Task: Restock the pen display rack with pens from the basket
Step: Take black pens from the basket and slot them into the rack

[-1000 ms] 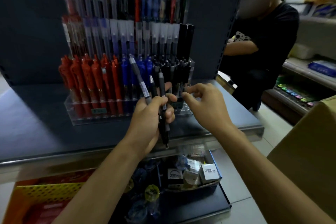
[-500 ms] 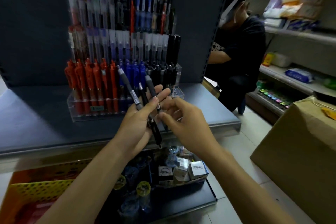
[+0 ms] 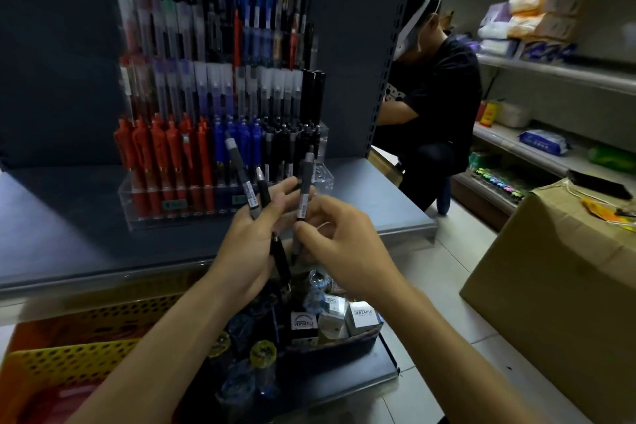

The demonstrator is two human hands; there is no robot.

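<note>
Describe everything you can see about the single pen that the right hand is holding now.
The pen is slim, with a dark grey, plastic-looking barrel, a lighter grey cap end at its top and a small white label strip near mid-barrel. It stands almost upright, the top leaning slightly right, in front of the black pens in the display rack. The right hand pinches its lower part between thumb and fingertips; the left hand's fingertips lie right beside it, perhaps touching. Its tip is hidden.

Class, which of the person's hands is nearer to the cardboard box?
The right hand. It lies between the left hand and the cardboard box, which stands on the floor far to the right of both.
</note>
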